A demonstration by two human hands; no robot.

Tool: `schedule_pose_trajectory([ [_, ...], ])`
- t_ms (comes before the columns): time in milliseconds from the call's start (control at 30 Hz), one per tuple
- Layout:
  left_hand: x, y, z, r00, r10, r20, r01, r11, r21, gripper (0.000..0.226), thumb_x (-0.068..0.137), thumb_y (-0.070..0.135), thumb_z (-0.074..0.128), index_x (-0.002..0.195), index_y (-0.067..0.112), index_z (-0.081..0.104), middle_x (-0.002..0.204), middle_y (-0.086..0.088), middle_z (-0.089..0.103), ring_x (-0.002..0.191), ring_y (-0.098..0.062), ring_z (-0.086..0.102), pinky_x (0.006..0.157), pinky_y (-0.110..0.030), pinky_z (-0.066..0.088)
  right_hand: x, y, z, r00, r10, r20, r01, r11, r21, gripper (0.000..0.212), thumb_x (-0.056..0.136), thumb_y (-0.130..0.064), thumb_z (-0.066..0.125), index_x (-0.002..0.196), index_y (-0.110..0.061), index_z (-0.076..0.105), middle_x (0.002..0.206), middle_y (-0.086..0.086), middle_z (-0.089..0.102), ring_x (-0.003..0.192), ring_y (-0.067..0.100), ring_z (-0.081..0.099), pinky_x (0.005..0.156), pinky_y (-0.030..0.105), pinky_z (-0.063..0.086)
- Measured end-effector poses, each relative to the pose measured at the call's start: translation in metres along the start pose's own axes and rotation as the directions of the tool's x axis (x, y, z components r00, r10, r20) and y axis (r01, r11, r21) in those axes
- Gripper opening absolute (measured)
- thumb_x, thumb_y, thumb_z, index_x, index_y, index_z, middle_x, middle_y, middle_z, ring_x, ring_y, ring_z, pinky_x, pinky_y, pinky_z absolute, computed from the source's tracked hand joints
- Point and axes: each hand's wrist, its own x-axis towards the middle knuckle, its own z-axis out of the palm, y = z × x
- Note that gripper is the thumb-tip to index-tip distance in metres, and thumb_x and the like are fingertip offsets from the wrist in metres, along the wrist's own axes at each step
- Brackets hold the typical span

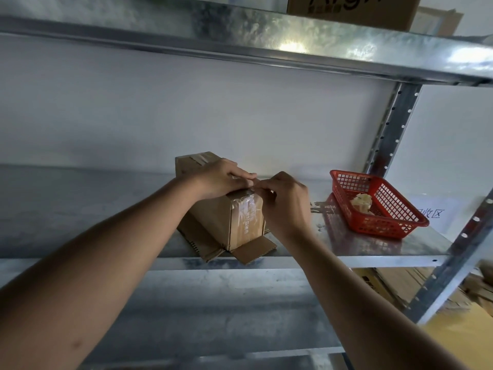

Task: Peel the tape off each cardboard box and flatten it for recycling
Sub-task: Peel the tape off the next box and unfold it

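Note:
A small brown cardboard box stands on the metal shelf, its bottom flaps splayed out flat toward me. Clear tape with pale print runs down its near end face and over the top. My left hand rests on the top of the box, fingers laid flat and pressing it down. At the top near edge my right hand is curled, its fingertips pinching the tape end. The exact pinch point is hidden by my fingers.
A red plastic basket sits to the right on the shelf, holding a crumpled wad of tape. Behind it lies a white paper label. Another cardboard box stands on the upper shelf. Flattened cardboard lies below at right.

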Motion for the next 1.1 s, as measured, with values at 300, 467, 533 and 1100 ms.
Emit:
schedule_pose_trajectory([
  [300, 0.001, 0.001, -0.003, 0.999, -0.008, 0.036, 0.008, 1.0, -0.002, 0.023, 0.092, 0.056, 0.068, 0.115, 0.061, 0.069, 0.119, 0.013, 0.055, 0.119, -0.001, 0.048, 0.093, -0.023, 0.035, -0.005, 0.01, -0.005, 0.949, -0.314, -0.036, 0.314, 0.949, -0.004, 0.018, 0.09, 0.0, 0.072, 0.096, -0.013, 0.083, 0.089, 0.002, 0.07, 0.076, 0.023, 0.068, 0.058, 0.041, 0.057],
  [467, 0.002, -0.001, -0.006, 0.999, -0.02, 0.034, 0.019, 1.0, 0.002, 0.025, 0.092, 0.06, 0.064, 0.116, 0.063, 0.068, 0.125, 0.017, 0.052, 0.13, -0.006, 0.045, 0.095, -0.018, 0.034, -0.005, -0.002, -0.008, 0.969, -0.245, -0.002, 0.241, 0.951, 0.193, 0.011, 0.09, -0.006, 0.078, 0.092, -0.016, 0.083, 0.09, -0.003, 0.074, 0.075, 0.012, 0.069, 0.066, 0.037, 0.058],
  [533, 0.0, 0.002, -0.007, 0.998, -0.018, 0.059, 0.016, 0.999, 0.047, 0.037, 0.081, 0.074, 0.057, 0.117, 0.071, 0.062, 0.15, 0.011, 0.046, 0.146, -0.011, 0.034, 0.108, -0.03, 0.028, -0.004, -0.002, -0.011, 0.999, -0.026, 0.023, 0.018, 0.952, 0.305, 0.011, 0.09, -0.013, 0.08, 0.099, -0.019, 0.083, 0.087, -0.004, 0.077, 0.074, 0.01, 0.071, 0.071, 0.04, 0.061],
  [1100, 0.0, 0.004, -0.004, 0.996, -0.084, 0.033, 0.082, 0.995, 0.05, 0.018, 0.093, 0.063, 0.063, 0.108, 0.073, 0.063, 0.164, 0.0, 0.037, 0.154, -0.018, 0.026, 0.125, -0.04, 0.018, 0.001, -0.001, 0.015, 0.984, 0.158, 0.082, -0.175, 0.947, 0.27, 0.008, 0.091, -0.036, 0.078, 0.093, -0.03, 0.083, 0.085, -0.013, 0.061, 0.072, 0.005, 0.06, 0.068, 0.018, 0.04],
])
